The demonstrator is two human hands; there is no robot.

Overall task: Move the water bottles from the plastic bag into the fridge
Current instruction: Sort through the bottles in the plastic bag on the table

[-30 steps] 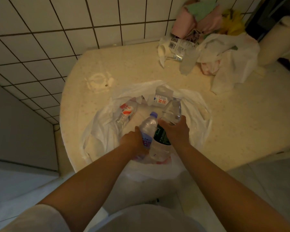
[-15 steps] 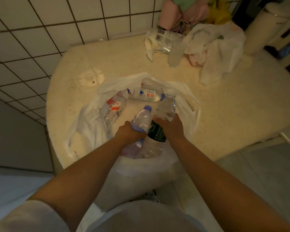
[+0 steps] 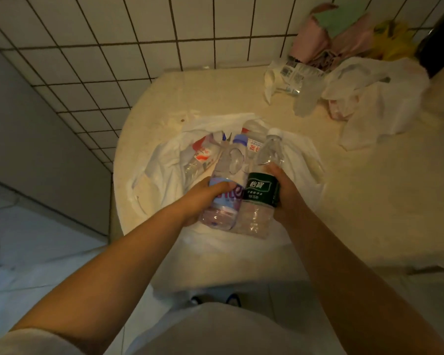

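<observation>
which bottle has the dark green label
The bottle in the right hand, white-capped. The left hand's bottle has a lilac label; those left in the bag have red-and-white ones.

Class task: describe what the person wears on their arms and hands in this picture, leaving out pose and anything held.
Both forearms are bare from elbow to wrist. The left hand and right hand have no gloves; no watch, bracelet or ring shows. A pale, whitish short sleeve covers the left upper arm at the lower left corner. The right arm's sleeve lies out of frame.
</observation>
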